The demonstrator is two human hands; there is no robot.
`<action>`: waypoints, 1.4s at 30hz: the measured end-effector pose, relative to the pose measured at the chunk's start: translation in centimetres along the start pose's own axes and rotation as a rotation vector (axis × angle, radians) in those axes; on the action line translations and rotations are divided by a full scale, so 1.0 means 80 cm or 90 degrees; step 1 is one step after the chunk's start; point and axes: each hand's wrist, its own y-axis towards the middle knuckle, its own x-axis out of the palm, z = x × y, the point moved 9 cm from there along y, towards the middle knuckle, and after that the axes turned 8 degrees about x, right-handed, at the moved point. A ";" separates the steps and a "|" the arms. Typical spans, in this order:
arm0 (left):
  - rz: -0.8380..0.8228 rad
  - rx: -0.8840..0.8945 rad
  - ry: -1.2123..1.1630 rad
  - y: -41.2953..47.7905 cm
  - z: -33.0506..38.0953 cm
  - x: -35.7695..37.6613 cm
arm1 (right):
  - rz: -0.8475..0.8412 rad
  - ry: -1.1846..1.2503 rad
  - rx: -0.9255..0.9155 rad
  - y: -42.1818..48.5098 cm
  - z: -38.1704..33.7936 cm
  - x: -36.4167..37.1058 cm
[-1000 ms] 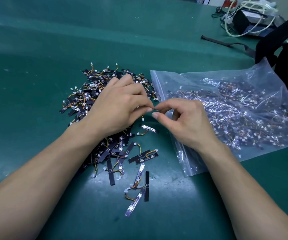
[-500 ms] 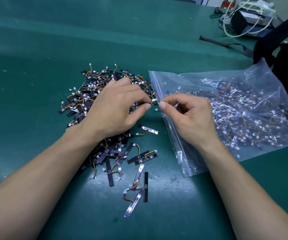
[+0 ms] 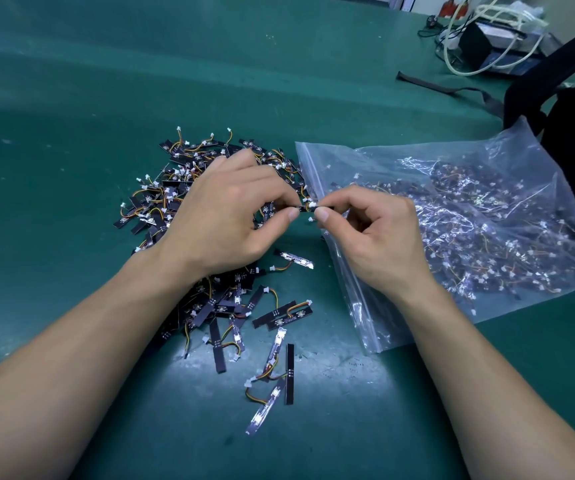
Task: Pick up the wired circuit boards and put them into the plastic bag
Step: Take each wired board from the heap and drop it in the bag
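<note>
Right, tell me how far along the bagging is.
Done: the bag already holds many boards. In hand: left hand and right hand pinch one board beside the bag's edge. Left: a large pile lies on the table under the left hand, with strays nearer the person.
</note>
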 end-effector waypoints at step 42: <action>0.010 -0.001 -0.007 0.001 0.001 -0.001 | -0.003 0.004 0.009 -0.002 -0.002 0.001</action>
